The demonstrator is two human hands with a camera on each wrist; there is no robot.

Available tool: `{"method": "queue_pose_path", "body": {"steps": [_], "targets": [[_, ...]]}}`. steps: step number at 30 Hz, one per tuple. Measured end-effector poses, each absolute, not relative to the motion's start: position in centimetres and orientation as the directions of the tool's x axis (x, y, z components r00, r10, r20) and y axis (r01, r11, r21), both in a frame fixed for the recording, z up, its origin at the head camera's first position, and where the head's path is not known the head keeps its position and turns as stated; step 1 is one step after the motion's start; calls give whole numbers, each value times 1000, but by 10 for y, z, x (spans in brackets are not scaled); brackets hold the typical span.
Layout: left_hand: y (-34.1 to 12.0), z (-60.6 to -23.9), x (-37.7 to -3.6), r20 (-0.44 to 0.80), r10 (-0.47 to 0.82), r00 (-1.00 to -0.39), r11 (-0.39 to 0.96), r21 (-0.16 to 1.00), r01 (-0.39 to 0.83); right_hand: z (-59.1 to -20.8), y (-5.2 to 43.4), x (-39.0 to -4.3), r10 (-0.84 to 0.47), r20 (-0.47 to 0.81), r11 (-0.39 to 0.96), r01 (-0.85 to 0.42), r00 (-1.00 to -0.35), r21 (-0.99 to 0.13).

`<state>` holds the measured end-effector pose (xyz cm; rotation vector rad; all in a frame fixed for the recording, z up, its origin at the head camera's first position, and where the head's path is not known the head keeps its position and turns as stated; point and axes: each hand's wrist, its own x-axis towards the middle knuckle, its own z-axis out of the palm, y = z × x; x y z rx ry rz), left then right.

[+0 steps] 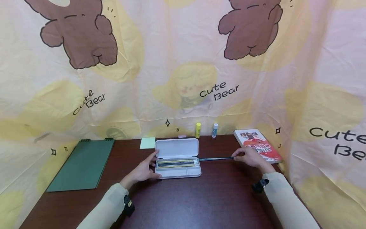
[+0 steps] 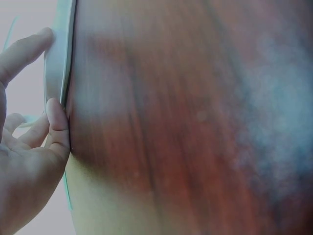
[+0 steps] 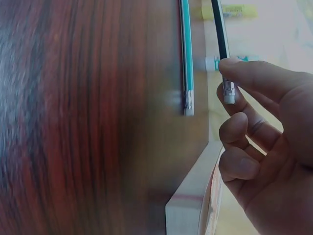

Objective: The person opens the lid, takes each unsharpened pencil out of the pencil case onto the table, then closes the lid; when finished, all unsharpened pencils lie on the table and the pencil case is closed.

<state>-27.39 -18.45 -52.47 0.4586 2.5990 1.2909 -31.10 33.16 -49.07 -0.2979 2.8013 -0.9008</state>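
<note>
An open white pencil case [image 1: 178, 171] lies mid-table with its lid [image 1: 177, 148] tipped back and several pencils [image 1: 177, 163] in the tray. My left hand [image 1: 145, 169] rests at the case's left end, fingers fairly straight. Its thumb [image 2: 58, 128] and index finger [image 2: 25, 51] touch the case's edge [image 2: 59, 63]. To the right of the case, my right hand [image 1: 248, 156] pinches the eraser end of a dark pencil [image 1: 217, 158] [image 3: 221, 44], whose tip points at the case. A teal pencil shape [image 3: 186, 58] shows beside it; second pencil or reflection, I cannot tell.
A green spiral notepad [image 1: 81, 165] lies at the left and a yellow sticky pad [image 1: 147, 143] sits behind the case. A yellow glue stick [image 1: 198, 130] and a white-blue one [image 1: 214, 130] stand at the back. A red book [image 1: 257, 143] [image 3: 193, 210] lies under my right hand. Printed cloth surrounds the dark wooden table [image 1: 200, 200].
</note>
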Motion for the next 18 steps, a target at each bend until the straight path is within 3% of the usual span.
{"method": "queue_pose_path", "body": {"steps": [18], "targets": [[-186, -526, -275, -54, 359, -932, 574, 800, 175, -505, 337, -313, -191, -197, 830, -51, -962, -556]]}}
